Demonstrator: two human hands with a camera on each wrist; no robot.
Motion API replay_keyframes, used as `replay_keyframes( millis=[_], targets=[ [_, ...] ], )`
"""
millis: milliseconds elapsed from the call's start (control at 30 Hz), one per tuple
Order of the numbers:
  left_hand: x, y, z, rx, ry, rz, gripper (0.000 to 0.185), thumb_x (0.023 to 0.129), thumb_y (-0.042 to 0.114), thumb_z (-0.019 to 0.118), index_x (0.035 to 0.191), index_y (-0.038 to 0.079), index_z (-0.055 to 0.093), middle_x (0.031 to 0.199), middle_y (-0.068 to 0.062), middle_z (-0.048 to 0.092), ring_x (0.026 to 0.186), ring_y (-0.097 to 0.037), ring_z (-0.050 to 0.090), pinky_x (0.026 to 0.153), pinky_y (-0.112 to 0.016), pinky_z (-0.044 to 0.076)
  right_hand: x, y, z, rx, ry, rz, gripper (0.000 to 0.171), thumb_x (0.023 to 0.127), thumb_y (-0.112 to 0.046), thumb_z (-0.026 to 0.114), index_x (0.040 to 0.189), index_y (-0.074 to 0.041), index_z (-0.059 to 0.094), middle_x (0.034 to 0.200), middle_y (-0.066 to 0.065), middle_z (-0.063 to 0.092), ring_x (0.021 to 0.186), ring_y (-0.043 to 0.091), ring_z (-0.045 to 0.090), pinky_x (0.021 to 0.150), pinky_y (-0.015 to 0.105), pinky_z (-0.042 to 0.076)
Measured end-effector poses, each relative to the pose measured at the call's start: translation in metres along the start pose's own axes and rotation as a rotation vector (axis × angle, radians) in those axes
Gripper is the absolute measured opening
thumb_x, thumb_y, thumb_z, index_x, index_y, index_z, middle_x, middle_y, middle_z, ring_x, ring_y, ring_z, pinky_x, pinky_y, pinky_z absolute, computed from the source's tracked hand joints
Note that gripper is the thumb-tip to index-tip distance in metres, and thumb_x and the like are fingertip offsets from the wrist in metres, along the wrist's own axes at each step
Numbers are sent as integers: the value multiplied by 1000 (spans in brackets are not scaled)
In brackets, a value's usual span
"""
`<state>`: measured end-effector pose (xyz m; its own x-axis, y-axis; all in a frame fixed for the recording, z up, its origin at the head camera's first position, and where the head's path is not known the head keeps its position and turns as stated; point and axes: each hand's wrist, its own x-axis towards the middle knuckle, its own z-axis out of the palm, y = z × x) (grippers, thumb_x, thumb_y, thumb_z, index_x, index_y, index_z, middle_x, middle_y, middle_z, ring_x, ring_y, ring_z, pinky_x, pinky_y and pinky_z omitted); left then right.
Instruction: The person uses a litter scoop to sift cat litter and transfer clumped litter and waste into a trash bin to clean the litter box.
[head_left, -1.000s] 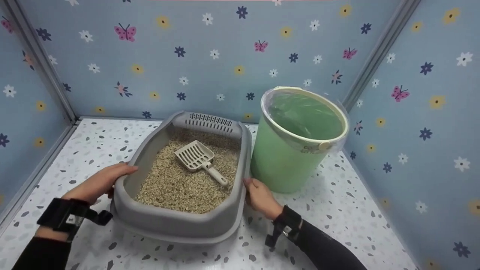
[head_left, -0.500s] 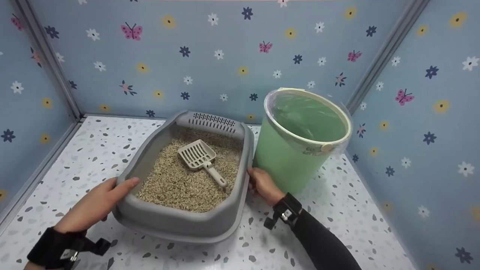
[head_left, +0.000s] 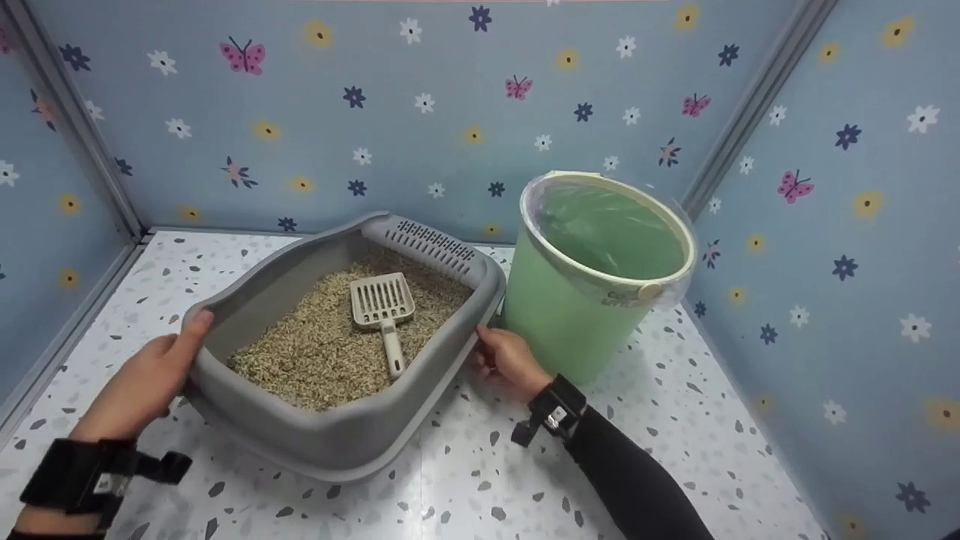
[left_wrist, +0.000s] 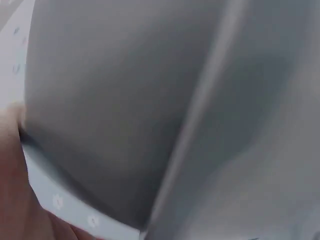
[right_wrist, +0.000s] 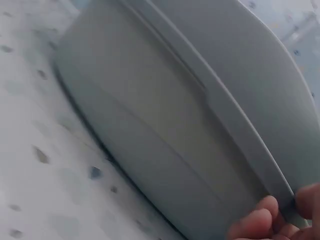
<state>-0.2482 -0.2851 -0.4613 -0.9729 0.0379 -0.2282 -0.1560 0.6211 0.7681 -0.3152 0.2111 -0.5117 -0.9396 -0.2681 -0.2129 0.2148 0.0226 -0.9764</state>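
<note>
A grey litter box [head_left: 330, 442] with a slotted panel at its far end sits askew on the speckled surface, its near end turned toward the left. Brown granular litter [head_left: 300, 367] fills its floor, and a beige slotted litter scoop [head_left: 391, 345] lies on top, handle toward me. My left hand [head_left: 142, 382] grips the box's left corner, thumb over the rim and fingers on the outside. On the right side, my right hand [head_left: 514, 364] holds the rim; the right wrist view shows its fingertips [right_wrist: 255, 222] curled under the lip with the thumb above.
A pale green bin [head_left: 555, 330] with a cream rim and a clear plastic liner [head_left: 679, 292] stands close to the box's right side, just behind my right hand. Blue flowered panels [head_left: 420, 150] enclose the back and both sides of the white speckled surface [head_left: 487, 480].
The litter box has turned clockwise, its near end swinging left with my left hand. My right hand stays near the bin. The scoop has turned along with the box.
</note>
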Motion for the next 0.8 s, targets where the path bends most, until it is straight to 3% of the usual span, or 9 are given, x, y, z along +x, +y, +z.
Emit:
replay_keyframes(
  millis=[133,200,233,367,567,667,800],
  targets=[
    [-10,10,13,36,-18,-4,106,111,78,12,147,-18,41,89,-16,58,73,-32,56,63,-43,45,9,-1,-5,92,77,-43,32,116,-32,55,89,-15,54,74,-1,54,60,10,46,48,22,34],
    [-8,11,14,43,1,18,103,112,77,12,141,-16,45,85,-14,55,70,-30,54,62,-43,44,9,2,-2,112,87,-72,29,116,-29,53,91,-15,53,75,-2,53,61,10,46,50,22,35],
    [-5,10,13,40,7,28,99,112,77,12,134,-13,48,82,-13,53,68,-29,53,60,-43,44,8,4,0,112,90,-84,28,117,-29,52,92,-15,52,75,-2,53,61,9,46,51,22,35],
    [14,-2,0,-6,12,23,100,110,79,12,133,-10,49,85,-14,54,72,-29,54,63,-41,47,-5,13,14,78,88,-110,28,117,-29,52,93,-15,54,76,-2,53,62,9,45,54,23,37],
    [43,-16,-22,-85,-1,-13,87,106,84,14,105,6,51,84,-9,56,79,-25,57,70,-41,53,-25,20,27,59,26,-85,30,115,-33,58,92,-14,56,75,-2,54,62,10,48,52,23,36],
    [35,-11,-17,-117,-22,-38,87,106,85,13,96,9,54,82,-8,57,79,-25,57,72,-44,54,-22,19,17,65,48,-75,31,116,-35,58,92,-14,58,76,-1,57,63,10,50,52,23,37],
    [5,0,2,-123,-42,-33,81,109,81,13,89,12,50,79,-8,55,73,-25,53,64,-41,49,-9,13,-3,106,142,-72,31,115,-37,57,93,-16,58,79,-2,58,64,9,49,52,22,38]
  ],
)
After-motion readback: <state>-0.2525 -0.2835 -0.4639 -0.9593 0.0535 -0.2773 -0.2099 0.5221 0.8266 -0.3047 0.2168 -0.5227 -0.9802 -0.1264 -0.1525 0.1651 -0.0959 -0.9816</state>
